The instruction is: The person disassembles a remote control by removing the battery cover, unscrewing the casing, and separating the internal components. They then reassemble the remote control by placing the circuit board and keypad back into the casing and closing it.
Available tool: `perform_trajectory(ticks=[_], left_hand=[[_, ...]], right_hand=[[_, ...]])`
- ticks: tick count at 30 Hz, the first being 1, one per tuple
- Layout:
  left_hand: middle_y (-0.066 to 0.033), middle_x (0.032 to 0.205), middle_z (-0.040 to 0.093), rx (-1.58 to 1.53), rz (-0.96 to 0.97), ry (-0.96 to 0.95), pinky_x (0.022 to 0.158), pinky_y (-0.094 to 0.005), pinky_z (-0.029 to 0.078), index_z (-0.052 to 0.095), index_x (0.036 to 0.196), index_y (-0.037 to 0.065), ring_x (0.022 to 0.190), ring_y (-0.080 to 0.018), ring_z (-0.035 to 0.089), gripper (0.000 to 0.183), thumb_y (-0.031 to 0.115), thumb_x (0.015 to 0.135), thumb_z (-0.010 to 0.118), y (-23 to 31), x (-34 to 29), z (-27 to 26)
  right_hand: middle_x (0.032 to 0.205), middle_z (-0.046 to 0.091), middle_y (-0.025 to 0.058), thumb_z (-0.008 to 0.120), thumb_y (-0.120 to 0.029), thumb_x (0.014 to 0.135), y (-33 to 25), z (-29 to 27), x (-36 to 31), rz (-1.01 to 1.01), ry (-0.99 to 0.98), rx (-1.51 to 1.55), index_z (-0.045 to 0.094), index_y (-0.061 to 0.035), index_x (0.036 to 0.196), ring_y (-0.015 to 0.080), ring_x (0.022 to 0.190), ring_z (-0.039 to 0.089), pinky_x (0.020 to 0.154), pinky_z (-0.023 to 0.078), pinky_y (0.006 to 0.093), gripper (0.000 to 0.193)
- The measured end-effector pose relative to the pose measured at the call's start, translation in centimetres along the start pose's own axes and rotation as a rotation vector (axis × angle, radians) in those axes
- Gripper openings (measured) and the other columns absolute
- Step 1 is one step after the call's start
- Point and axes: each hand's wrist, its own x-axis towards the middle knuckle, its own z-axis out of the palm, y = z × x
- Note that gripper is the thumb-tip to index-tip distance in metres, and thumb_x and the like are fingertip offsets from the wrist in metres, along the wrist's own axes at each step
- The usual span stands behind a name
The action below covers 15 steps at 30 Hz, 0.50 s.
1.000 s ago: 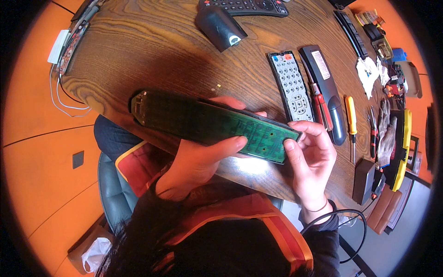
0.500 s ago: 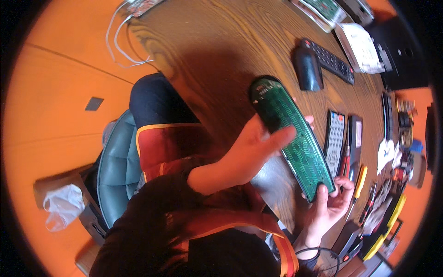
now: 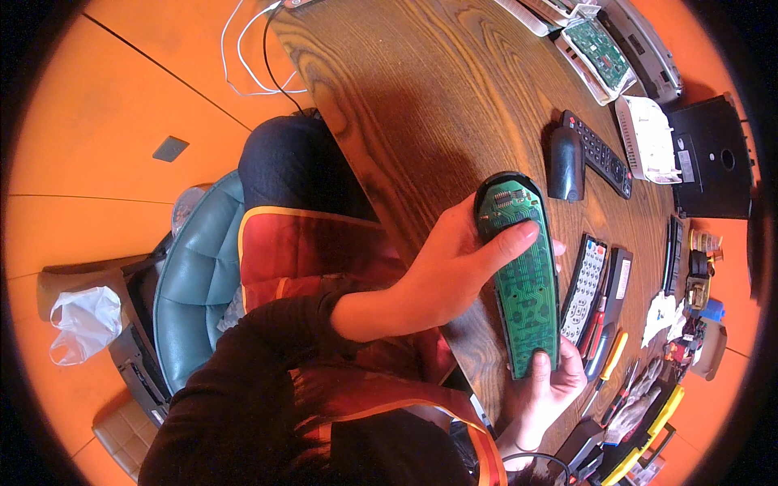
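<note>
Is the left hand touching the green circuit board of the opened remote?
Touching. The head view shows the left hand cradling the opened remote, its thumb lying directly on the green circuit board; the right hand holds the lower end.

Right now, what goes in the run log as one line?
left hand: grips upper end of opened remote, green circuit board up | right hand: holds its lower end | over wooden table

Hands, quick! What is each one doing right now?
Left hand: closed around the upper part of the opened remote, a finger lying across its green circuit board.
Right hand: gripping the remote's lower end.
</note>
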Motion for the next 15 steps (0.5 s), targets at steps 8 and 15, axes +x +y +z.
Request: perform_trajectory(ticks=[8,15], left_hand=[[-0.0163,0.107,0.053,0.034,0.074,-0.059,0.084,-0.0367,0.047,0.035,0.119,0.003,0.096,-0.0247,0.057,0.036,0.007,0.087,0.051,-0.7,-0.2,0.2],[-0.0194,0.117,0.049,0.226,0.152,-0.110,0.090,-0.0417,0.043,0.023,0.129,0.006,0.106,-0.0298,0.054,0.054,-0.006,0.082,0.048,-1.2,-0.2,-0.1]], right_hand=[[0.087,0.063,0.0089,0.067,-0.001,0.075,-0.2,-0.3,-0.4,0.035,-0.007,0.077,0.057,0.0044,0.099,0.0133,0.078,0.059,0.075,0.047,0.0271,0.027],[0.086,0.062,0.0059,0.067,-0.005,0.076,-0.3,-0.4,-0.3,0.018,0.005,0.000,0.056,0.0027,0.096,0.0101,0.076,0.056,0.073,0.044,0.0238,0.024]])
